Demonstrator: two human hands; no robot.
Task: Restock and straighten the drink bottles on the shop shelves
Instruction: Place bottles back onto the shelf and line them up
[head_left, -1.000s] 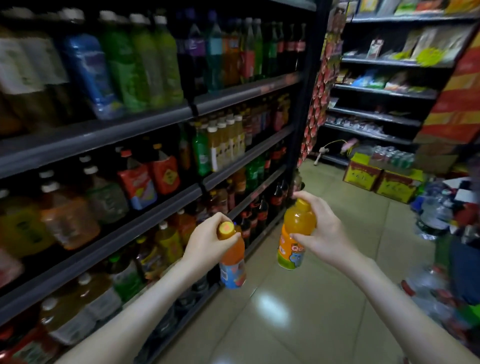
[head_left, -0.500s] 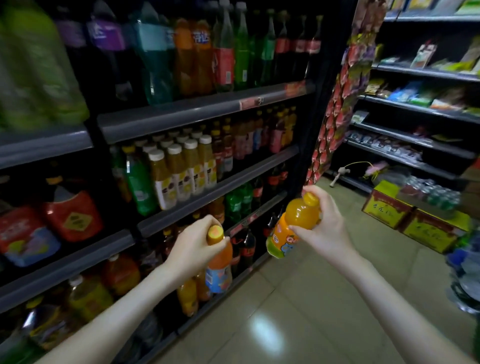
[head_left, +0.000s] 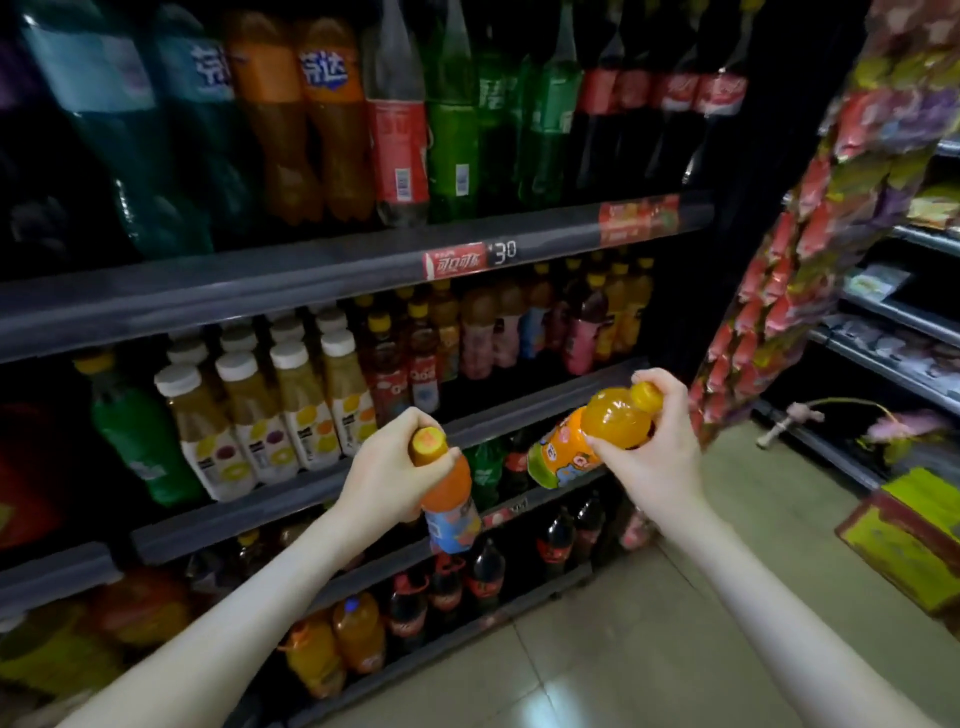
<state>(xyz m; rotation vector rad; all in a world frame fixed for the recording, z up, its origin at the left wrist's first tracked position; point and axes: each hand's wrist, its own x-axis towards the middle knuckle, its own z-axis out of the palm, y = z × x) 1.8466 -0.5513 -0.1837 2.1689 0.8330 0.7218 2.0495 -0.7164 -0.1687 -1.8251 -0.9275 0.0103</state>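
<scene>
Left hand (head_left: 385, 467) grips upright bottle (head_left: 450, 496); right hand (head_left: 655, 457) holds tilted bottle (head_left: 605, 422).

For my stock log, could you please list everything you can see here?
Left-hand bottle: one, orange, held by its neck.
Right-hand bottle: one, orange, held tilted.
Large soda bottles: many, mixed colours, top shelf.
White-capped bottles: several, yellowish, middle shelf.
Cola bottles: several, dark, lower shelves.
Snack packets: many, red and yellow, hanging at right.
Box: one, yellow-green, floor at right.
Left hand: one, gripping bottle neck.
Right hand: one, gripping bottle top.
</scene>
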